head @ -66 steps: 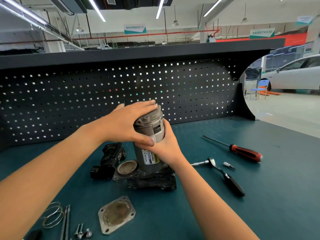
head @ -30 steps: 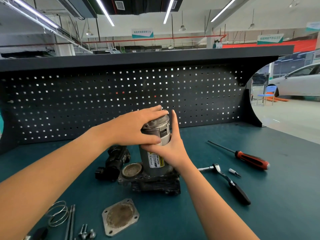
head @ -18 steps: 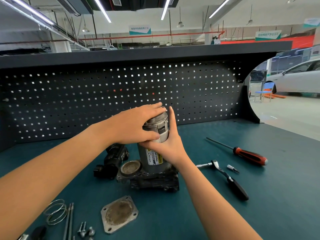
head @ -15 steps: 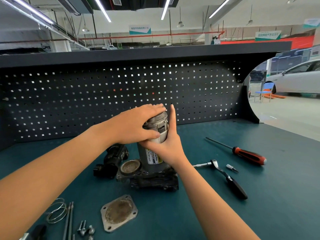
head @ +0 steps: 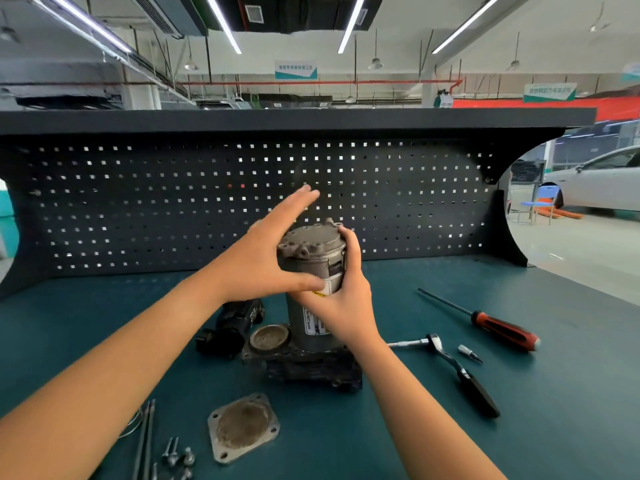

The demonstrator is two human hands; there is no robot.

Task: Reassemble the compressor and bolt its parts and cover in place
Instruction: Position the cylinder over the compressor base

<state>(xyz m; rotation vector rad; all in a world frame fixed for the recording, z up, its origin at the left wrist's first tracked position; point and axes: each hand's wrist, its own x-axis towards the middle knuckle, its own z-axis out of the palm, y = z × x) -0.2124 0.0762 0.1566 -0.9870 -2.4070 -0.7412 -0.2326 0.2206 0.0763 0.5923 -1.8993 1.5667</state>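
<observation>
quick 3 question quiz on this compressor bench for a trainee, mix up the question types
1. True or false: the square cover plate is bolted onto the compressor.
2. Which item lies nearest the right hand? A) ratchet wrench B) red-handled screwdriver C) loose bolts
3. Short answer: which part of the left hand touches the compressor?

Key
1. False: it lies loose on the bench in front of the compressor.
2. A
3. The thumb. The fingers are straight and off the top, while the right hand grips the side.
</observation>
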